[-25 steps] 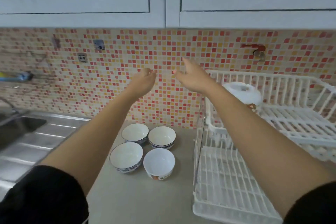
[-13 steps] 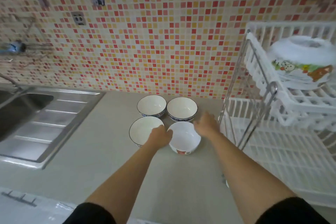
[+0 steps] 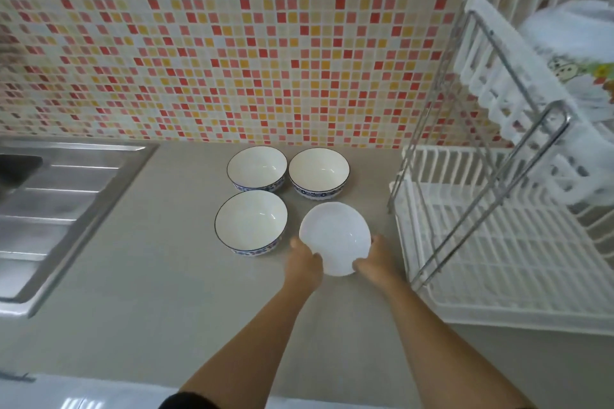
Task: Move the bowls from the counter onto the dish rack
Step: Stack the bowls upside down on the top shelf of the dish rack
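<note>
Several bowls sit together on the grey counter (image 3: 149,292). The plain white bowl (image 3: 334,236) at the front right is gripped from both sides: my left hand (image 3: 304,264) holds its left rim and my right hand (image 3: 377,262) its right rim. Beside it stand three blue-patterned bowls: front left (image 3: 251,221), back left (image 3: 256,168) and back right (image 3: 319,171). The white two-tier dish rack (image 3: 491,242) stands just right of the bowls, its lower tier bare where I can see it.
A steel sink with a ribbed drainboard (image 3: 56,202) fills the left side. A white dish with a cartoon print (image 3: 578,43) lies on the rack's upper tier. The rack's metal frame legs (image 3: 428,176) stand close to my right hand. Mosaic tiles (image 3: 232,43) back the counter.
My hands dropped from the wall to the counter and closed around the plain white bowl. The view tilted down and moved closer to the bowls.
</note>
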Motion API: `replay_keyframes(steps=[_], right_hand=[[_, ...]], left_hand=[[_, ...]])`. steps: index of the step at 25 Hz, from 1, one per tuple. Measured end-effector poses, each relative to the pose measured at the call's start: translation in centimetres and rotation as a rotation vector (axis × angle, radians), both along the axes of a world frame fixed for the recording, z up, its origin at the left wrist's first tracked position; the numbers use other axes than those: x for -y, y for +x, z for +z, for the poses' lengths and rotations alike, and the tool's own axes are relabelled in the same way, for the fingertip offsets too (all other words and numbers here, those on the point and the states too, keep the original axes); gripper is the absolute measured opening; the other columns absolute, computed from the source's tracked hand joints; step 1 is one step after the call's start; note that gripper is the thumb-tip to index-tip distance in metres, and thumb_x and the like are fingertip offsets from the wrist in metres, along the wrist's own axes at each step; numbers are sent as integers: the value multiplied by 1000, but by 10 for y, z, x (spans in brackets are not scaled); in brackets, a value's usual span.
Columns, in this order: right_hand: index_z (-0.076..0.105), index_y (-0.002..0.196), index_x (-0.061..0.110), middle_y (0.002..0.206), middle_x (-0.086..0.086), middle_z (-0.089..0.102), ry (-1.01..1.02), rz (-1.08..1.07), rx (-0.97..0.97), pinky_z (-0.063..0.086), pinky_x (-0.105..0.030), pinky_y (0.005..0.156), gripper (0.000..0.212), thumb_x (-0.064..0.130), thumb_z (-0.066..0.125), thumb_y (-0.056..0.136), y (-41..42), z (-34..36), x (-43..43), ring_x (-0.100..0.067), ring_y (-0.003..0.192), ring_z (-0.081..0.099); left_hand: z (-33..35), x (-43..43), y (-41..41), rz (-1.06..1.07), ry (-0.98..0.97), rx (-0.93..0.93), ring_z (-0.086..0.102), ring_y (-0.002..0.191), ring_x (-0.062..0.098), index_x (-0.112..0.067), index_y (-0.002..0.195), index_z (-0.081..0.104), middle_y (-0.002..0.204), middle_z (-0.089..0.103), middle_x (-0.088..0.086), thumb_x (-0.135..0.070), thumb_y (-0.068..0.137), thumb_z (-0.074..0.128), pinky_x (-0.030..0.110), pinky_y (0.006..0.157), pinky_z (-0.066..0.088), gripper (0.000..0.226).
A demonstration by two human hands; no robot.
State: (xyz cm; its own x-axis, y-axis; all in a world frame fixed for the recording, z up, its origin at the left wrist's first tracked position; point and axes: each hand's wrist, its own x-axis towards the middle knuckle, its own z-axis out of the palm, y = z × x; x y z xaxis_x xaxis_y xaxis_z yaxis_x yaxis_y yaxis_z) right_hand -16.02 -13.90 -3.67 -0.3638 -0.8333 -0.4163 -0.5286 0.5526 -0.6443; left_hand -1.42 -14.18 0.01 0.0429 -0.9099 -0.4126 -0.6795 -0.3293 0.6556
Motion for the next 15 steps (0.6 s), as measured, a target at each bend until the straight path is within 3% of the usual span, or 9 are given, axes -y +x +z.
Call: replay_keyframes(steps=[4,8,10,12,15], right_hand=[[35,133,9,129,-12,51,-110,-42,86,48,-38,92,72,9,73,72,2,37,-26,-33,116,54],[39,137,20,124,-3,54,-311,136,138,41,-26,84,67,28,73,80,9,101,-27,-24,116,53],[40,130,31,117,6,54,-398,242,215,43,-22,84,60,34,73,80,16,143,-31,-19,115,53],[29,129,39,117,18,50,-465,305,332,44,-15,84,54,39,63,87,23,188,-37,-15,118,49],[14,149,30,143,16,34,-625,329,324,23,-16,98,67,59,30,90,26,249,-46,-10,135,32]], left_hand=[[22,-6,10,-65,-144,125,53,115,37,2,127,43,123,57,23,-2,94,37,40,89,45,34],[70,-8,26,-100,-491,229,58,105,35,-18,144,40,113,58,18,-6,96,40,41,88,48,50],[96,-11,37,-50,-716,174,61,101,35,-21,146,40,113,59,18,-4,95,43,40,84,50,53],[124,-15,43,-8,-928,80,61,95,31,-17,142,46,112,60,19,0,94,48,34,75,49,52],[174,-18,42,47,-1157,-93,52,83,15,-21,138,50,103,59,13,-3,90,48,25,71,44,51]])
